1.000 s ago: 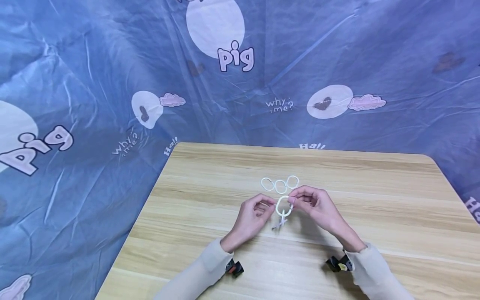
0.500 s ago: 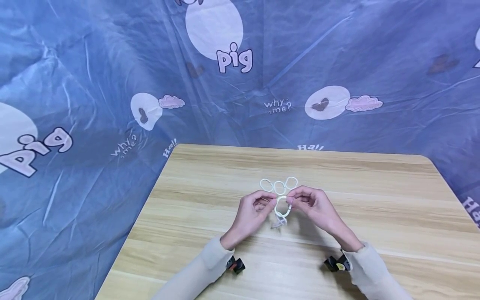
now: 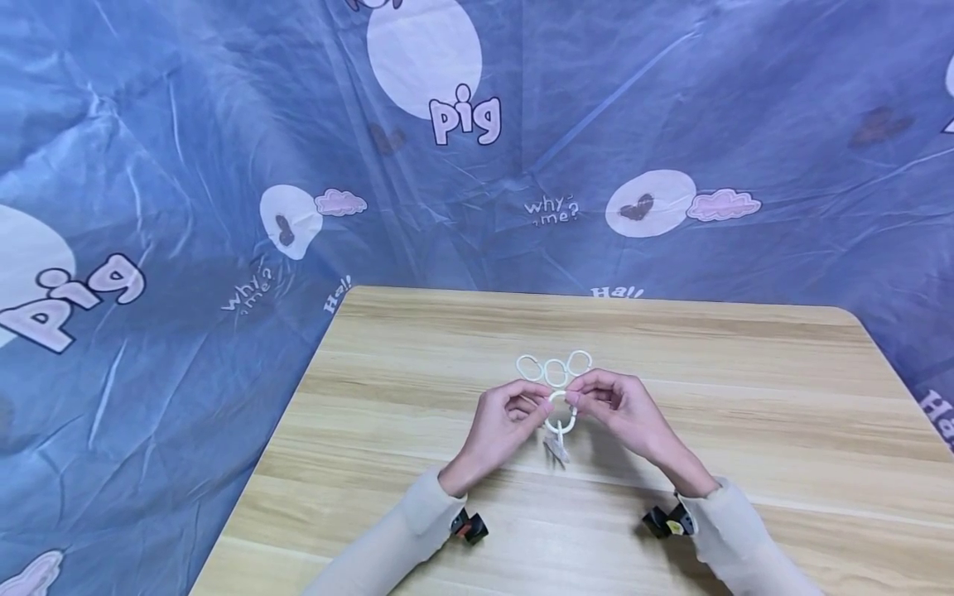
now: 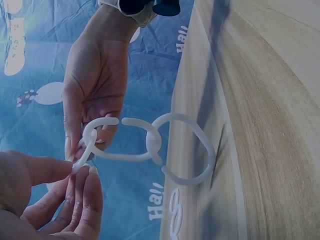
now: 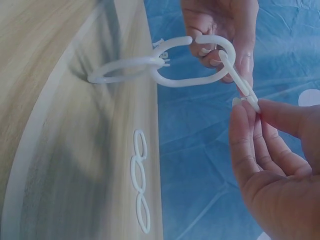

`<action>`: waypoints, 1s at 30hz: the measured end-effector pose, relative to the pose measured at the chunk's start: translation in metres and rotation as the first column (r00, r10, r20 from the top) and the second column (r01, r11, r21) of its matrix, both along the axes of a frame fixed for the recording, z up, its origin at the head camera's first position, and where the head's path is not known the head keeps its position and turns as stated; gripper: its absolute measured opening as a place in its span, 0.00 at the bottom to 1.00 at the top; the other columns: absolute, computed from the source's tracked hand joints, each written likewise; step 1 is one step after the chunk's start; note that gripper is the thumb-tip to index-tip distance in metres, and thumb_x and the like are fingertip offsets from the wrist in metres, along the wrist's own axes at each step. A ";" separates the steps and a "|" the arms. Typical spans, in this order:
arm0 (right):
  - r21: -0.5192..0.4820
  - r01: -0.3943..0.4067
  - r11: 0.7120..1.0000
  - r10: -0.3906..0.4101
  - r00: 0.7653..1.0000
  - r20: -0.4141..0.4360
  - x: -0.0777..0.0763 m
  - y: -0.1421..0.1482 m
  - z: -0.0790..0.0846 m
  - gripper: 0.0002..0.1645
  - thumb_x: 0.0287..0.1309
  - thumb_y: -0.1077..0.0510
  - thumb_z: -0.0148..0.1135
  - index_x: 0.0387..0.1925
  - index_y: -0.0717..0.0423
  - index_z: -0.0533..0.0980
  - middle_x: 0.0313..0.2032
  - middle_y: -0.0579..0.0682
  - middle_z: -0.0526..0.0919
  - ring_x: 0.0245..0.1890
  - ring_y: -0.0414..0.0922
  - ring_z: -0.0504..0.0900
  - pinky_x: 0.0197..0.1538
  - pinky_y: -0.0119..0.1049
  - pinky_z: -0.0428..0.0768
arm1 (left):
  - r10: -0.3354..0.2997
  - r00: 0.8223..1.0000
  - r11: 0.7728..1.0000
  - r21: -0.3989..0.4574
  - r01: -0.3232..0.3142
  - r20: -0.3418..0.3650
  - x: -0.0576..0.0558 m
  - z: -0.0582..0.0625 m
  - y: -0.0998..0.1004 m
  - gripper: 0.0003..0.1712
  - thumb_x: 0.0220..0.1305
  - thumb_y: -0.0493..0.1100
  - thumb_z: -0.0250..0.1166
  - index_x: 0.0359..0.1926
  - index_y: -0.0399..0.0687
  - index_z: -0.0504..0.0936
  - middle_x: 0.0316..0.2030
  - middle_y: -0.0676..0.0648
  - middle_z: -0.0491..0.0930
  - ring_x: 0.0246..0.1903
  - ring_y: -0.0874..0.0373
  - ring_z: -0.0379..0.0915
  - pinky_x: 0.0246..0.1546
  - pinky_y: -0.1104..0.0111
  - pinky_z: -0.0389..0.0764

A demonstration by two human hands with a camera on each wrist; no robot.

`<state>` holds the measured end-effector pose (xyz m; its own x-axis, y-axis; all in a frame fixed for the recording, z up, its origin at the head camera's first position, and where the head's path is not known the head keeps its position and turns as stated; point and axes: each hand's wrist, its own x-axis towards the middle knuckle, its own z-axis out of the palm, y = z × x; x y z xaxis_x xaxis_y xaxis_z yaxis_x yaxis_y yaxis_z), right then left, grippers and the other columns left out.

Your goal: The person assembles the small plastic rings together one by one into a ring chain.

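A short chain of white plastic C-shaped links hangs between my hands. My left hand [image 3: 510, 420] and right hand [image 3: 620, 411] pinch the top link [image 4: 91, 146] from opposite sides with thumb and fingertips, which partly cover it. Through it hooks a middle link [image 4: 125, 157], with a narrow gap in one long side. A lower link [image 4: 204, 137] dangles from the middle one, above the tabletop; it looks blurred in the head view. In the right wrist view the top link [image 5: 235, 75] slants down to my right fingertips.
Just beyond my hands, three more white links lie in a row on the wooden table [image 3: 417, 372]; the middle one [image 3: 556, 386] sits between the others. Black wrist cameras [image 3: 469, 527] are at both cuffs. A blue printed cloth [image 3: 477, 240] hangs behind the table.
My left fingertips have come from the ring's left side up to its top, close to my right fingertips. The chain has shifted slightly left, and its lower link has swung about.
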<state>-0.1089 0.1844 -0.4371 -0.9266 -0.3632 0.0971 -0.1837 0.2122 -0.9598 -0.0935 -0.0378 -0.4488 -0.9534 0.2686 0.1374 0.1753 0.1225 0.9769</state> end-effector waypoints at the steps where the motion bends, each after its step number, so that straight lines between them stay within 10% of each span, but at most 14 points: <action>1: -0.002 -0.004 1.000 0.004 1.000 0.011 0.000 0.000 0.000 0.09 0.68 0.65 0.65 0.46 0.69 0.81 0.42 0.68 0.87 0.37 0.39 0.90 0.47 0.39 0.92 | -0.002 1.000 1.000 0.000 0.002 0.009 0.000 0.000 0.000 0.13 0.68 0.39 0.71 0.51 0.38 0.87 0.41 0.36 0.88 0.37 0.44 0.88 0.39 0.75 0.90; 30: 0.161 0.087 0.983 -0.100 0.992 0.074 -0.040 0.036 -0.017 0.15 0.70 0.66 0.60 0.54 0.69 0.77 0.47 0.70 0.85 0.36 0.51 0.89 0.43 0.39 0.91 | 0.011 0.998 0.999 0.048 -0.013 0.056 0.000 0.003 0.005 0.11 0.68 0.35 0.69 0.50 0.38 0.84 0.41 0.37 0.87 0.33 0.63 0.85 0.38 0.72 0.91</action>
<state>-0.1494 0.2199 -0.4542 -0.9597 -0.2794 -0.0311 -0.0789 0.3742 -0.9240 -0.0937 -0.0324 -0.4459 -0.9630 0.2513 0.0968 0.1195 0.0768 0.9899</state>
